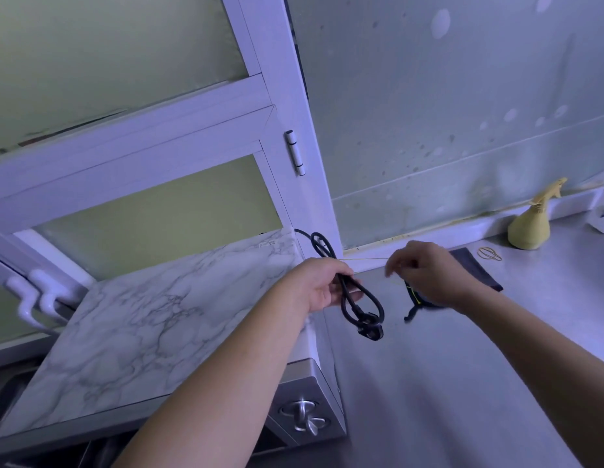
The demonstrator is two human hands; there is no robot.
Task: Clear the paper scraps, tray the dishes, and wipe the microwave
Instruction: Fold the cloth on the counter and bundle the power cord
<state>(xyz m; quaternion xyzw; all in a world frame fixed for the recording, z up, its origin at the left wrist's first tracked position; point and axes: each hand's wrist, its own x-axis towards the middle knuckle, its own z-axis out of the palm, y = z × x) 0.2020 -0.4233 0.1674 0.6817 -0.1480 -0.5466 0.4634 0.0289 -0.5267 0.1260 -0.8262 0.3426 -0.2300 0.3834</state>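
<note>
**Cord bundled beside the microwave**

The microwave [152, 332] sits at the left end of the worktop [462, 366]. Its top is covered in white marble pattern with grey veins, and its silver front corner carries two metal knobs [305, 409].

Over the microwave's right edge, the left hand [319, 287] has its fingers wrapped round one black power cord [352, 298], which is looped into a bundle. The single plug [371, 331] hangs below the hand. One thin yellow rubber band [368, 259] stretches from that hand to the right hand [428, 275], whose curled fingertips pinch it.

One dark cloth [476, 268] lies under the right hand. Further right are a few loose bands [489, 254], too tangled to count, and one yellow spray bottle [530, 224] at the worktop's back edge.
</note>
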